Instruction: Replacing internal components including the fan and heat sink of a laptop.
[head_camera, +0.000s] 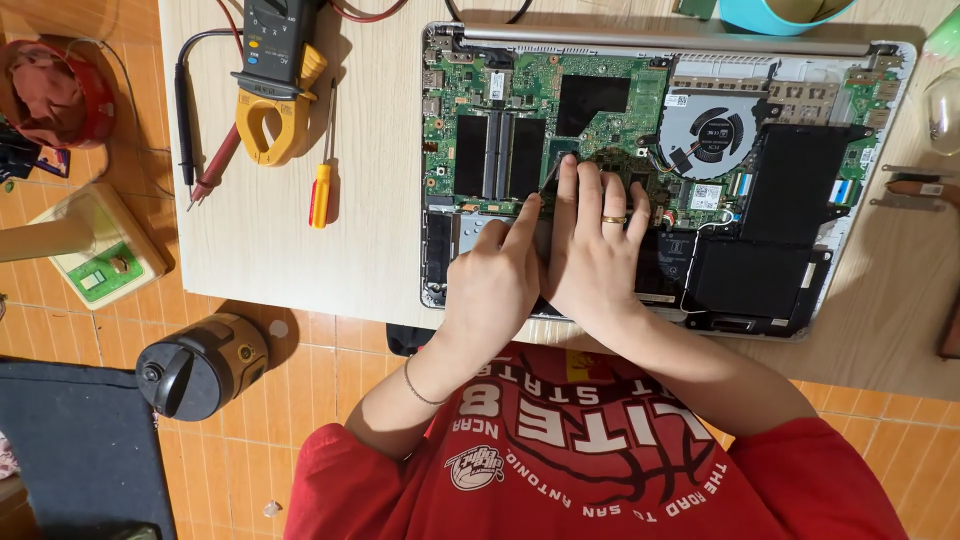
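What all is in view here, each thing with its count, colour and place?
laptop: one, opened, green board and black parts, on table right
table: one, pale wood, top
clamp meter: one, yellow and black, table top left
probes: two, black and red, beside meter
screwdriver: one, yellow and red handle, left of laptop
cup: one, teal, top edge
round container: one, black, on floor left
left hand: one, on laptop
right hand: one, ringed, on laptop board

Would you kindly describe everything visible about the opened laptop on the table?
The opened laptop lies flat on the pale wooden table, bottom cover off. A green circuit board, grey round fan, black battery and silver hinge bar show. The left hand and right hand press side by side on its middle.
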